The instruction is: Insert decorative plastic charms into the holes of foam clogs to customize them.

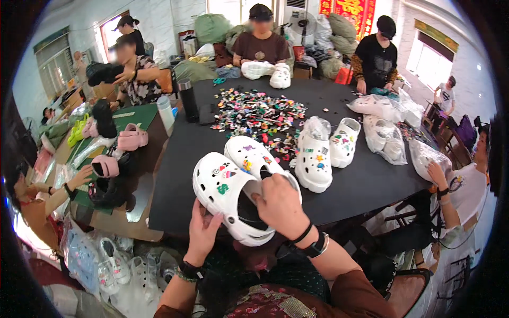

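Note:
A white clog [212,177] with small coloured charms on its toe is tilted up in front of me at the table's near edge. My left hand [202,233] is closed round its outer side, thumb near the strap rivet and fingers partly hidden behind it. Close against it on the right lies a second white clog [248,152], also with charms. My right hand [283,204] reaches into the openings with curled fingers and grips the clogs where they meet; its fingertips are hidden inside. To the right stand two more charmed clogs, one [314,153] nearer, one [345,140] behind.
A heap of loose coloured charms [257,114] spreads over the dark table [177,175]. A black flask [187,100] stands at its left edge. Plastic-wrapped clogs [384,138] lie to the right. Co-workers sit around, one holding a white clog [280,76] across the table.

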`<state>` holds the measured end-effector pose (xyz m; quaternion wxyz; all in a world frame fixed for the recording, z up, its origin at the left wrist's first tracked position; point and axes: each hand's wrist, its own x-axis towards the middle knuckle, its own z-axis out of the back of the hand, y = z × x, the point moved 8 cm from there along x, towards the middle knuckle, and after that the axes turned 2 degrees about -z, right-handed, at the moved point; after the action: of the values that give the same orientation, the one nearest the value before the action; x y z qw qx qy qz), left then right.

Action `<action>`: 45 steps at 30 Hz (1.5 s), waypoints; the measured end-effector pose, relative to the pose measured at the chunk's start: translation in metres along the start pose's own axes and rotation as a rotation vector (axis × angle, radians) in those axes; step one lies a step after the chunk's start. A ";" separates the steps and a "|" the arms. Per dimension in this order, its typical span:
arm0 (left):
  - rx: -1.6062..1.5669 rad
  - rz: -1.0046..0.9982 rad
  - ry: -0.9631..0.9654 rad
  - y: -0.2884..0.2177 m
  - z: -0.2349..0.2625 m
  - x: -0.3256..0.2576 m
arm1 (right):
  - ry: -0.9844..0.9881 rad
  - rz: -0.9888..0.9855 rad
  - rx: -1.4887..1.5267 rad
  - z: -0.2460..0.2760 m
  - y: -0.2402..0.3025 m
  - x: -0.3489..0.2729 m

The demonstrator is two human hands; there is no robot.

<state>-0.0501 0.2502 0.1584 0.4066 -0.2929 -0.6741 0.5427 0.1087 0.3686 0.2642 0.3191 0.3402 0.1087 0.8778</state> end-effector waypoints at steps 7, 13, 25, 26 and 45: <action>0.862 -0.152 -0.194 -0.012 0.102 0.029 | 0.381 0.189 0.071 -0.059 0.056 -0.032; 1.001 -0.380 -0.307 -0.057 0.083 0.018 | 0.455 0.219 0.219 -0.063 0.043 -0.032; 0.922 -0.039 0.038 -0.046 0.006 0.055 | 0.743 0.014 0.738 -0.078 0.061 -0.033; 1.008 -0.070 0.058 -0.052 0.005 0.057 | 0.676 0.029 0.834 -0.084 0.061 -0.035; 1.304 -0.408 -0.016 -0.064 0.064 0.076 | 0.366 0.223 -0.525 -0.033 -0.152 0.016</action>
<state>-0.1407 0.2664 0.2332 0.5890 0.1489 -0.2539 0.7526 0.1515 0.4966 0.1864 0.2730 0.0930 -0.1032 0.9519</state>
